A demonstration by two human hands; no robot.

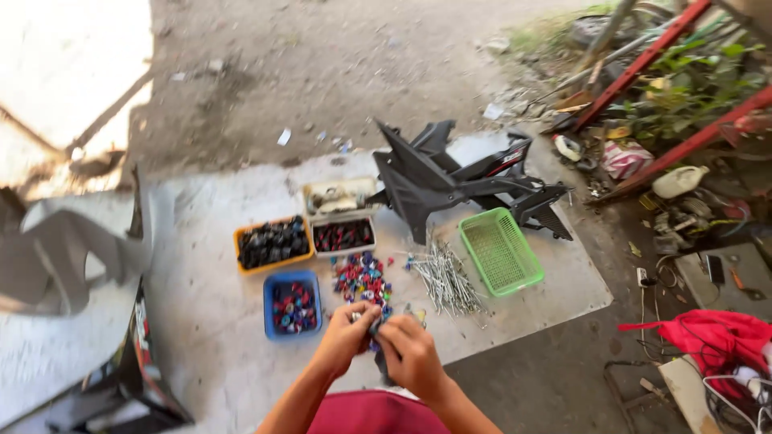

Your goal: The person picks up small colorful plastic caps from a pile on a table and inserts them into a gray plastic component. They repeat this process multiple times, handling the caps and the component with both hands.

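Observation:
My left hand (347, 333) and my right hand (410, 354) meet low in the middle of the head view, fingers pinched together on a small dark part (375, 328) that they mostly hide. Just beyond them lies a loose heap of small coloured pieces (362, 277) on a white sheet (209, 241). To the left of the hands stands a blue tray (293, 305) with more coloured pieces. A pile of thin metal rods (445, 277) lies to the right of the heap.
An orange tray of dark parts (272, 243) and a white tray of dark red parts (343, 235) sit farther back. A green basket (499, 251) and black plastic panels (450, 181) lie at right. A grey panel (56, 257) is at left, red cloth (716, 337) and scrap at right.

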